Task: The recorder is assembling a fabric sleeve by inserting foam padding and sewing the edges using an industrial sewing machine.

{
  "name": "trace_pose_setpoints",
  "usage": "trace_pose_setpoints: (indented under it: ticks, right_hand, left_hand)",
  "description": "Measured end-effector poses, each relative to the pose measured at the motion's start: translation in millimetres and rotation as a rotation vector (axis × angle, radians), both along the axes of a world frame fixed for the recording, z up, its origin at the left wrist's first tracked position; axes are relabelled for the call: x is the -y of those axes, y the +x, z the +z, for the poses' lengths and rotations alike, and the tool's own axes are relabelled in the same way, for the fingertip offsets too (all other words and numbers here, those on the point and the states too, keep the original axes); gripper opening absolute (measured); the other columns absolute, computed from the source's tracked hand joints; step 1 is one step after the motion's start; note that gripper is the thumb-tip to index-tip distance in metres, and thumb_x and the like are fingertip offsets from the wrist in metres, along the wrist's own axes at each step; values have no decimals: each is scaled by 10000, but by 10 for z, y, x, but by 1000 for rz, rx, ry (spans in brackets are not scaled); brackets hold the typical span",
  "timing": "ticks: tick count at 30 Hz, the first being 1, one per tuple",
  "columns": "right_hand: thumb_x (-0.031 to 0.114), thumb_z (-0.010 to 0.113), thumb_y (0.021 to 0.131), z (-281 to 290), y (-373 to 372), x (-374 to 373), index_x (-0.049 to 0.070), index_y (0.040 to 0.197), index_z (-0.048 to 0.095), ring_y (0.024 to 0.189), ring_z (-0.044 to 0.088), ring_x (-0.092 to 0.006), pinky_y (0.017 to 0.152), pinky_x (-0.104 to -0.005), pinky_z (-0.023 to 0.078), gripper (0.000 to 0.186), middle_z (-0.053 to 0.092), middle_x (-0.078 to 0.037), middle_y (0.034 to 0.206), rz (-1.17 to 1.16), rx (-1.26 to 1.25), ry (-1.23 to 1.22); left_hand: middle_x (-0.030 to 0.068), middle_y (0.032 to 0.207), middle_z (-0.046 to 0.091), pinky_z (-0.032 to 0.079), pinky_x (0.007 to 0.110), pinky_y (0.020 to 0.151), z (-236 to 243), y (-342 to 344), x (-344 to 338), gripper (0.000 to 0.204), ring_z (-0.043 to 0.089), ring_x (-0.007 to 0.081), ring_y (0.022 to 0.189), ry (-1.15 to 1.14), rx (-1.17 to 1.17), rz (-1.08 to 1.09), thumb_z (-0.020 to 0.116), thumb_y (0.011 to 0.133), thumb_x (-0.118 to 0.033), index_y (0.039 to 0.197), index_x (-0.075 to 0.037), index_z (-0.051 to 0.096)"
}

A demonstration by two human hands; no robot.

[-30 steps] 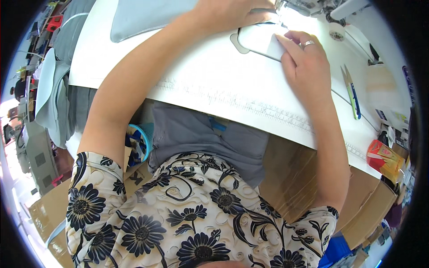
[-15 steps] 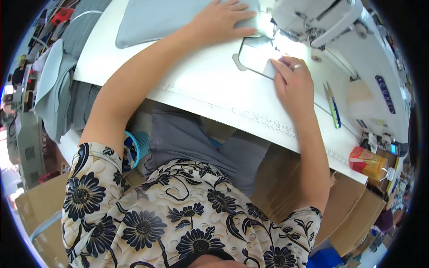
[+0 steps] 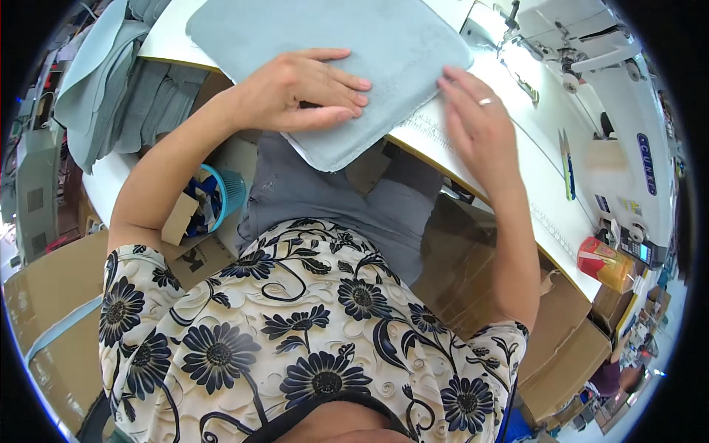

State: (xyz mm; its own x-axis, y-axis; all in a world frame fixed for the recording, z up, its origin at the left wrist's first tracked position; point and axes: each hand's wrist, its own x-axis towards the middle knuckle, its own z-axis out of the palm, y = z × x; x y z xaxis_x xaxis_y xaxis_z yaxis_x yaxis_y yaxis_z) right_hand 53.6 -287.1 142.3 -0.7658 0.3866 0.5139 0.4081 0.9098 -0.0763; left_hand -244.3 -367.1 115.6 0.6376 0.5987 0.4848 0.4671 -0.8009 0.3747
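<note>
A grey-blue fabric panel with rounded corners lies on the white sewing table, its near corner hanging over the front edge above my lap. My left hand rests flat on the panel's near left part, fingers stretched out. At the panel's right edge is my right hand, a ring on one finger; its fingertips touch the edge and the fingers look extended. The white sewing machine stands to the right, its needle area beside the panel's far right corner and apart from it.
Scissors lie on the table right of my right hand. A red and yellow cup stands at the table's right end. Grey fabric pieces hang in a stack at left. Below are a blue basket and a cardboard box.
The panel has come away from the needle area toward my lap. My left hand has moved nearer with it, and my right hand has shifted from the machine bed to the panel's edge.
</note>
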Motion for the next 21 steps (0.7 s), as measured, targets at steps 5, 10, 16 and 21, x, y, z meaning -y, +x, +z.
trace_pose_setpoints:
  ticks: [5, 10, 16, 21]
  right_hand:
    - [36, 632, 837, -230, 20, 26, 46, 1124, 682, 1143, 610, -263, 976, -374, 489, 291, 664, -68, 1210, -72, -61, -10]
    - [19, 631, 821, -214, -101, 72, 35, 1096, 685, 1120, 615, -272, 966, -378, 496, 280, 664, -83, 1193, -80, -66, -21]
    - [23, 570, 884, -175, -221, 301, 27, 1226, 644, 1221, 572, -310, 1032, -404, 452, 349, 619, -149, 1291, -177, -36, -8]
    - [42, 598, 898, -272, -234, 262, 3, 1165, 670, 1188, 590, -305, 996, -392, 470, 280, 637, -142, 1258, -179, 7, -25]
  left_hand:
    - [92, 1120, 724, 398, 517, 1095, 6, -9, 36, 162, 636, 239, 1175, -69, 48, 7, 666, 878, -91, 1006, -40, 750]
    - [97, 1241, 670, 416, 438, 1100, -3, -159, 218, 249, 608, 245, 1206, 180, -104, 502, 639, 922, -134, 1145, -36, 689]
    - [97, 1108, 706, 527, 373, 920, -80, -613, 194, 257, 650, 264, 1098, 373, -149, 740, 668, 918, -231, 1124, -81, 704]
    - [109, 790, 664, 532, 420, 616, 119, -574, 104, 282, 670, 284, 739, 254, -647, 925, 556, 939, -263, 782, -53, 661]
